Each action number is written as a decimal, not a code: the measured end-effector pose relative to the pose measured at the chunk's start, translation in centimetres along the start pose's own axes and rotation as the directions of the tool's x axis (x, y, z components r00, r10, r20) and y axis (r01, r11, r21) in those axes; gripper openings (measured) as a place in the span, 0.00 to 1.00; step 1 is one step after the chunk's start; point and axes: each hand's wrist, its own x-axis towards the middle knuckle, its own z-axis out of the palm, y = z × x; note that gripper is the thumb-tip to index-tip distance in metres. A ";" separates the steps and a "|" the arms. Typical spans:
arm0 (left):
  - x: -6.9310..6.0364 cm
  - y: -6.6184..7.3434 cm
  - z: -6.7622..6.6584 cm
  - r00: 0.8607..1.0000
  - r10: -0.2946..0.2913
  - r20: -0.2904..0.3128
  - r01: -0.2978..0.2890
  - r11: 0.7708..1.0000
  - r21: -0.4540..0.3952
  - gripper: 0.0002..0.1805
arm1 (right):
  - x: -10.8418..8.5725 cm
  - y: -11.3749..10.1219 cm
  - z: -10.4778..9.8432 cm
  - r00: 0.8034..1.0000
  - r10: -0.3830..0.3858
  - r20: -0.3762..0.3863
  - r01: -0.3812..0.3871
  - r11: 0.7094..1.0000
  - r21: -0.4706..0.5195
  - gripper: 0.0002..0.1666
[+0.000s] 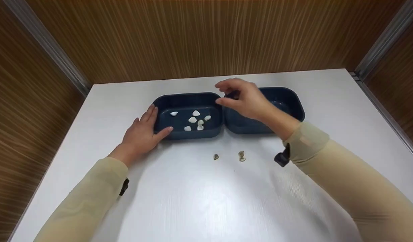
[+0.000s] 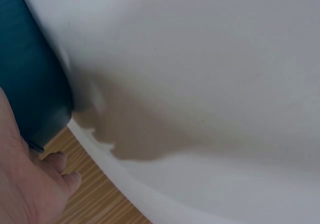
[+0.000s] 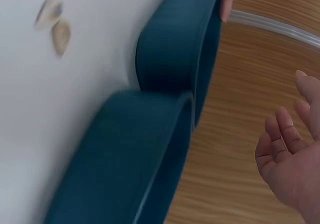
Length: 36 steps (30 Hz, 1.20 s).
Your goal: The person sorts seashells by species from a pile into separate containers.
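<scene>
My left hand (image 1: 141,134) rests against the left end of a dark blue bin (image 1: 193,135), its thumb along the front rim and its fingers on the side. Several pale seashells (image 1: 192,119) lie scattered on that bin's floor. Over the inner end of a second dark blue bin (image 1: 247,129) hovers my right hand (image 1: 248,99), fingers loosely bent and thumb apart. In the right wrist view nothing shows between its fingers. On the table in front of the bins lie a single small brownish shell (image 1: 216,157) and two more shells (image 1: 241,156) touching each other.
Both bins stand side by side on a white table (image 1: 179,201), their ends meeting. A wood-grain panel (image 1: 206,37) rises behind the table, with similar panels at left and right. My right forearm covers part of the second bin, so its contents are partly hidden.
</scene>
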 end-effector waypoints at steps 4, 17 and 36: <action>0.1 0.1 0.1 1.000 0.002 0.002 -0.002 1.000 0.003 0.59 | -1.5 0.7 -2.5 0.999 -0.002 -0.050 0.000 0.998 -0.055 0.26; -1.2 -0.5 0.5 1.000 -0.004 -0.012 0.004 1.000 -0.018 0.59 | -8.5 5.7 -7.8 0.984 0.071 -0.162 -0.112 0.959 -0.259 0.45; -1.4 -0.6 0.1 0.999 -0.043 -0.021 0.041 0.994 -0.106 0.60 | -12.8 11.4 -9.1 0.926 0.378 0.011 -0.354 0.877 -0.324 0.69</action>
